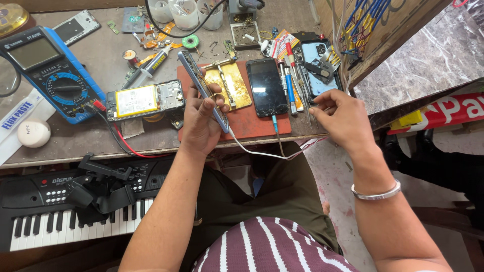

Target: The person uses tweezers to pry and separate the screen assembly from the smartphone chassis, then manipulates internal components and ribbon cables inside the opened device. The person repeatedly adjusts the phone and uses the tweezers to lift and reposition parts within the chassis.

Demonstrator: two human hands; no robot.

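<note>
Left hand (201, 121): closed around a phone (202, 90), held on edge above the red mat (252, 128).
Phone axis: eleven to five o'clock.
Right hand (339, 117): fingers pinched over screwdrivers (290, 83), three o'clock of phone.

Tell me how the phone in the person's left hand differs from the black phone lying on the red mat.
The held phone is tilted on edge in the left hand with a white cable plugged in; the black phone lies flat, screen up, untouched. The held phone's edge looks bluish; the other shows a dark glossy screen. Both sit over the red mat.
</note>
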